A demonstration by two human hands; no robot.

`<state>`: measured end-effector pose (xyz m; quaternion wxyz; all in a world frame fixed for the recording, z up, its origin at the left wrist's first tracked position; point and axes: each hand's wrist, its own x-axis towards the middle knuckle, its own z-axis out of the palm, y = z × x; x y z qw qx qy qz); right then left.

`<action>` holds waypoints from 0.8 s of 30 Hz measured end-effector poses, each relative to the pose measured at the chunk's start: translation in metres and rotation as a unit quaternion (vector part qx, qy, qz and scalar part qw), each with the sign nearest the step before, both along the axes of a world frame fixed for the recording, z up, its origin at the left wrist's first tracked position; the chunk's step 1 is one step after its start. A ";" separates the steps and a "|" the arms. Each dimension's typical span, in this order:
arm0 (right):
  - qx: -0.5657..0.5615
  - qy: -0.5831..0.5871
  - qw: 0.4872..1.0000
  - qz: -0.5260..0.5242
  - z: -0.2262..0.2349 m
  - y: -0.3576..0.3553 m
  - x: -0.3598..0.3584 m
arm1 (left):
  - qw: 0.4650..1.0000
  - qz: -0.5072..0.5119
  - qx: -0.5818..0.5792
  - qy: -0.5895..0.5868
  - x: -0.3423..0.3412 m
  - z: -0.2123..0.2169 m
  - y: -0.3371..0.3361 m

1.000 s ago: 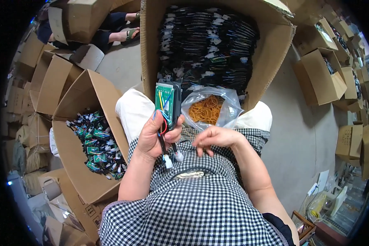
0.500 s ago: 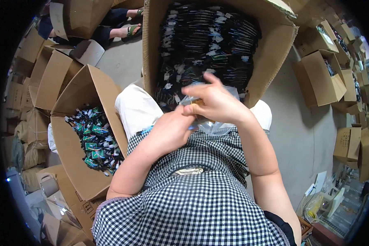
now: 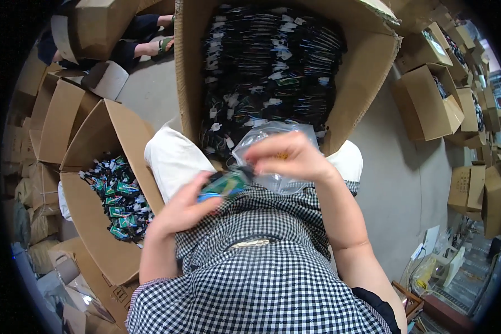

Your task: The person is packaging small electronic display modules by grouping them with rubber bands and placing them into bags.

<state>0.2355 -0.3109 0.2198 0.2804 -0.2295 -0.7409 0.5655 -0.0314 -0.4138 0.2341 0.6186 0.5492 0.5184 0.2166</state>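
Over my lap, my left hand (image 3: 186,207) grips a green circuit board (image 3: 228,185) with blue and black wires bundled to it. My right hand (image 3: 292,157) is at the far end of that bundle, fingers bent together beside its black part. Motion smears the fingertips, so what they pinch is not clear. A clear plastic bag (image 3: 273,129) with small orange-yellow things in it lies beneath and behind my right hand. Just beyond my knees stands a large cardboard box (image 3: 367,72), filled with stacked rows of black wire bundles (image 3: 250,50) with white connectors.
To my left is an open cardboard box (image 3: 86,222) holding a loose heap of green boards with wires (image 3: 119,206). More cardboard boxes (image 3: 428,106) stand on the right and far left. Another person's sandalled foot (image 3: 160,47) shows at the upper left.
My hands have drawn apart from their clasp over the bag. The left hand has moved down and left, and the green board now shows in it. The view has shifted slightly.
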 end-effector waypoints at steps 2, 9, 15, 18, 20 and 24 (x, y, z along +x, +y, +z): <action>-0.164 0.197 0.928 -0.272 -0.019 0.019 0.010 | 0.963 0.270 -0.004 -0.002 -0.041 0.000 -0.009; 0.114 -0.383 0.812 -0.426 -0.110 0.130 0.074 | 0.776 0.586 0.099 0.211 -0.224 -0.068 -0.072; 0.307 -0.542 0.776 -0.104 -0.101 0.175 0.063 | 0.839 0.516 -0.022 0.173 -0.186 -0.075 -0.061; 0.256 -0.556 0.789 -0.047 -0.084 0.181 0.062 | 0.876 0.414 0.109 0.223 -0.195 -0.104 -0.063; 0.238 -0.549 0.800 -0.034 -0.080 0.191 0.066 | 0.877 0.388 0.142 0.245 -0.195 -0.103 -0.056; 0.278 -0.527 0.798 -0.085 -0.067 0.183 0.057 | 0.864 0.399 0.206 0.226 -0.158 -0.072 -0.027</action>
